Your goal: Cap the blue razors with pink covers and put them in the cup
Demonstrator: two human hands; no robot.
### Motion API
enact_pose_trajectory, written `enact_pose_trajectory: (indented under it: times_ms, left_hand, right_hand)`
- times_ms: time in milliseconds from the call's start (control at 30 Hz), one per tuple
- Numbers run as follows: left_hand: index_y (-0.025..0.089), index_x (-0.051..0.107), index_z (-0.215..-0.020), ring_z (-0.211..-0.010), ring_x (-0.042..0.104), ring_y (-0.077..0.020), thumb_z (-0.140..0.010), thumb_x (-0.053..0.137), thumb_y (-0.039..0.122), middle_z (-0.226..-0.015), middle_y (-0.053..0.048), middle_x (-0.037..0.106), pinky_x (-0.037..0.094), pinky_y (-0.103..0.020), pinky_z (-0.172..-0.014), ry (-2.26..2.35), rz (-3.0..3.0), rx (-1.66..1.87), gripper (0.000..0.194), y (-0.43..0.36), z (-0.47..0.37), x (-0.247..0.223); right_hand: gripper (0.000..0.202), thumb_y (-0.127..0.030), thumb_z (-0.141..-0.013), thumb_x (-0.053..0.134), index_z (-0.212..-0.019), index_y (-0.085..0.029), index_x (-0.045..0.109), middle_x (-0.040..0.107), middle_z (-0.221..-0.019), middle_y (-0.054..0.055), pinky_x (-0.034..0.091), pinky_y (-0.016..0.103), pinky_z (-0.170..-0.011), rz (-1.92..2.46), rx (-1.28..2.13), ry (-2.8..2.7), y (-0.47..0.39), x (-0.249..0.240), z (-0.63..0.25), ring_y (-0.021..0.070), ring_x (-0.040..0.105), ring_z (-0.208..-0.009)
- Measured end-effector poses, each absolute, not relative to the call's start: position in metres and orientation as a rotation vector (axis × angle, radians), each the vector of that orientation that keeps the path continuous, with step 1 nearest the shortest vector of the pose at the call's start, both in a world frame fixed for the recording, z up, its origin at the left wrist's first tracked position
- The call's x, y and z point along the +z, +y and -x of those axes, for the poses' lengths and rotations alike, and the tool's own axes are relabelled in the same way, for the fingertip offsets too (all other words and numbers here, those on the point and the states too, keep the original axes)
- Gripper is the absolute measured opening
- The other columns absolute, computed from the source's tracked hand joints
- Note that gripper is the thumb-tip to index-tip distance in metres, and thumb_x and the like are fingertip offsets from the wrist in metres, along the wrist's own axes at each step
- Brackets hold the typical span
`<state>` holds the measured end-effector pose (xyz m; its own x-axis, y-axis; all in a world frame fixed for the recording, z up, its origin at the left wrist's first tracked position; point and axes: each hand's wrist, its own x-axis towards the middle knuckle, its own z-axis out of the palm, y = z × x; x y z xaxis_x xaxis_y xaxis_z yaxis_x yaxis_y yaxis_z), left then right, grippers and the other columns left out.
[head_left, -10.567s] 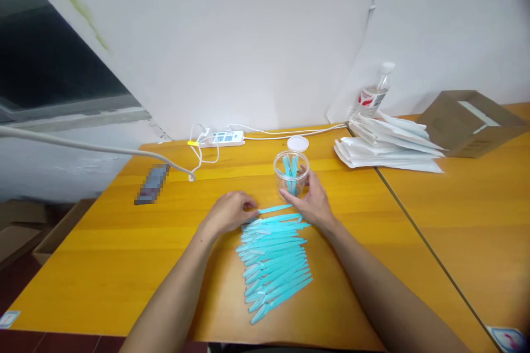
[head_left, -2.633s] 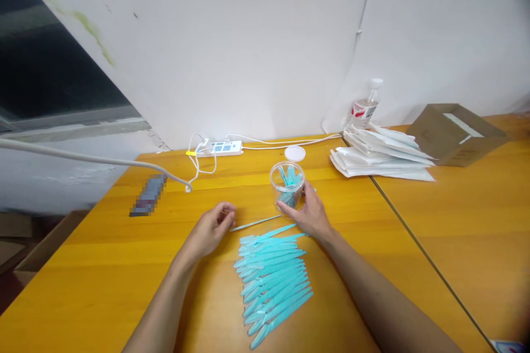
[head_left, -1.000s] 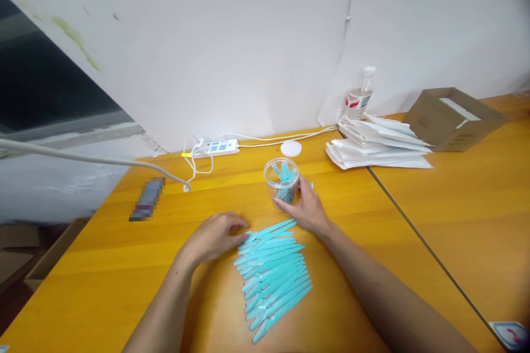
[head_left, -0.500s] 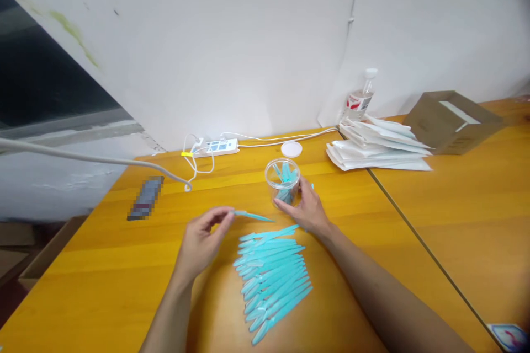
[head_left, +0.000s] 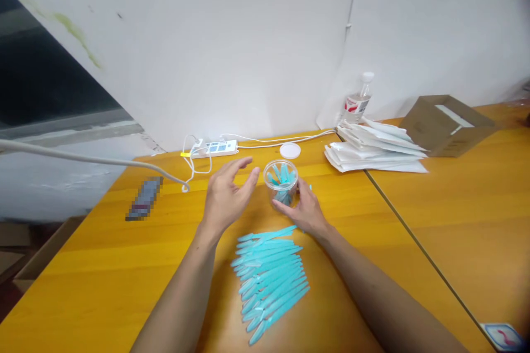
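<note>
My right hand (head_left: 307, 212) is wrapped round the right side of a clear round plastic jar (head_left: 271, 192), which stands upright and uncapped on the table. Inside it, several turquoise eyebrow razors (head_left: 283, 173) lean at different angles. Just left of the jar is my left hand (head_left: 228, 192), empty, with thumb and fingers apart and not touching it. In front of both hands, many more turquoise eyebrow razors (head_left: 274, 281) with clear guards at their left ends lie side by side in a slanted row. Part of another turquoise piece (head_left: 310, 187) peeks out behind my right hand.
A round whitish lid (head_left: 290, 150) lies behind the jar. Along the wall are a power strip (head_left: 221, 148) with white cables, a bottle (head_left: 356, 100), white padded envelopes (head_left: 372, 149) and a cardboard box (head_left: 445, 127). A blurred-out dark phone-like object (head_left: 144, 198) lies on the left.
The eyebrow razor that was pinched in my left hand is gone from it. That hand has moved up and right to the jar and opened. My right hand stays on the jar.
</note>
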<state>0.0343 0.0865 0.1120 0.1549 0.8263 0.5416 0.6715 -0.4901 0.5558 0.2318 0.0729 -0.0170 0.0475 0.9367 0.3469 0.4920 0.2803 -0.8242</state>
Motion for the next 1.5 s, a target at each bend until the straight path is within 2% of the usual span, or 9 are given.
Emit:
enact_pose_trajectory:
  times_ms: [233, 433, 533, 733, 833, 1000, 1167, 1367, 1500]
  left_hand:
    - [0.024, 0.078, -0.095, -0.093, 0.069, -0.0202, -0.088, 0.067, 0.037, -0.102, -0.004, 0.077, 0.050, -0.028, -0.085, 1.362, -2.100, 0.269, 0.019, 0.047, 0.032, 0.049]
    - [0.019, 0.073, -0.088, -0.083, 0.065, -0.0171, -0.092, 0.063, 0.037, -0.091, -0.004, 0.073, 0.049, -0.026, -0.076, 1.293, -1.981, 0.316, 0.021, 0.038, 0.042, 0.023]
    - [0.018, 0.072, -0.094, -0.080, 0.064, -0.0165, -0.094, 0.061, 0.041, -0.088, -0.003, 0.072, 0.050, -0.026, -0.074, 1.339, -1.878, 0.480, 0.025, 0.036, 0.050, 0.030]
    - [0.019, 0.070, -0.104, -0.076, 0.064, -0.0137, -0.092, 0.067, 0.041, -0.086, -0.003, 0.070, 0.052, -0.025, -0.073, 1.510, -1.669, 1.531, 0.026, 0.039, 0.030, 0.085]
    - [0.019, 0.067, -0.107, -0.077, 0.063, -0.0128, -0.099, 0.058, 0.036, -0.091, -0.003, 0.068, 0.052, -0.026, -0.075, 1.447, -1.889, 1.794, 0.021, 0.053, -0.008, 0.120]
    - [0.018, 0.068, -0.103, -0.092, 0.060, -0.0188, -0.103, 0.047, 0.030, -0.095, -0.007, 0.064, 0.049, -0.033, -0.086, 1.356, -2.612, 1.143, 0.024, 0.088, -0.050, 0.142]
    - [0.024, 0.066, -0.128, -0.105, 0.060, -0.0207, -0.103, 0.048, 0.038, -0.113, -0.009, 0.064, 0.047, -0.034, -0.094, 1.340, -2.549, 0.733, 0.034, 0.088, -0.027, 0.109]
    - [0.027, 0.078, -0.097, -0.090, 0.067, -0.0185, -0.091, 0.064, 0.035, -0.100, -0.002, 0.073, 0.048, -0.028, -0.082, 1.291, -2.216, 0.211, 0.018, 0.052, 0.011, 0.051]
    - [0.023, 0.077, -0.092, -0.088, 0.066, -0.0177, -0.089, 0.065, 0.031, -0.095, -0.004, 0.073, 0.049, -0.026, -0.080, 1.232, -2.109, 0.275, 0.015, 0.044, 0.011, 0.028]
  right_hand:
    - [0.066, -0.050, -0.077, 0.078, -0.131, -0.022, 0.052, 0.065, -0.122, 0.011, 0.050, 0.044, -0.095, 1.362, 0.566, -1.596, 0.073, -0.017, -0.232, 0.0278, 0.063, -0.110]
    - [0.066, -0.052, -0.077, 0.078, -0.129, -0.022, 0.051, 0.066, -0.118, 0.010, 0.051, 0.044, -0.092, 1.382, 0.554, -1.590, 0.073, -0.018, -0.232, 0.0276, 0.063, -0.107]
    - [0.063, -0.053, -0.078, 0.077, -0.126, -0.022, 0.052, 0.066, -0.114, 0.009, 0.051, 0.043, -0.090, 1.382, 0.556, -1.603, 0.073, -0.018, -0.232, 0.0265, 0.063, -0.103]
    - [0.059, -0.054, -0.077, 0.077, -0.121, -0.022, 0.053, 0.066, -0.107, 0.007, 0.051, 0.042, -0.086, 1.391, 0.556, -1.601, 0.073, -0.017, -0.233, 0.0260, 0.063, -0.098]
    - [0.060, -0.054, -0.077, 0.077, -0.122, -0.022, 0.053, 0.066, -0.108, 0.007, 0.052, 0.042, -0.086, 1.394, 0.551, -1.600, 0.073, -0.018, -0.232, 0.0260, 0.063, -0.098]
    - [0.065, -0.050, -0.077, 0.078, -0.129, -0.022, 0.051, 0.067, -0.114, 0.009, 0.052, 0.043, -0.090, 1.375, 0.549, -1.599, 0.074, -0.019, -0.232, 0.0271, 0.064, -0.104]
    - [0.068, -0.049, -0.079, 0.077, -0.135, -0.023, 0.048, 0.065, -0.126, 0.011, 0.051, 0.044, -0.095, 1.340, 0.573, -1.605, 0.073, -0.018, -0.232, 0.0282, 0.063, -0.111]
    - [0.069, -0.050, -0.077, 0.079, -0.133, -0.022, 0.050, 0.066, -0.122, 0.011, 0.051, 0.045, -0.096, 1.358, 0.574, -1.603, 0.074, -0.018, -0.231, 0.0281, 0.063, -0.110]
    - [0.066, -0.050, -0.077, 0.079, -0.131, -0.022, 0.051, 0.067, -0.119, 0.010, 0.052, 0.045, -0.094, 1.371, 0.557, -1.599, 0.073, -0.018, -0.231, 0.0282, 0.063, -0.108]
